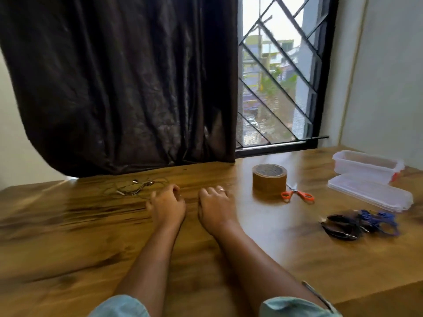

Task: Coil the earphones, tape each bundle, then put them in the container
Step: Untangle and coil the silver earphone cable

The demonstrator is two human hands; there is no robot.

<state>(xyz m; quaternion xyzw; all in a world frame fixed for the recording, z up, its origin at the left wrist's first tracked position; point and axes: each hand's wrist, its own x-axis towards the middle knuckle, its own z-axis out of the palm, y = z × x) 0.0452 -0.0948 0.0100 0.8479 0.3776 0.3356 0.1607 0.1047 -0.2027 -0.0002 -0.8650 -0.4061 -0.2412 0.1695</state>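
Wooden table (68, 225): our left hand (168, 205) and right hand (214, 207) rest loosely curled, holding nothing. Earphones (139, 187) lie just ahead for coiling; tape (269, 179) and container (361, 170) wait handy at right.

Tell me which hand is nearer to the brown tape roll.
Right. The right hand rests on the table left of the tape roll, not touching it; the left hand sits farther left, beside the loose earphones.
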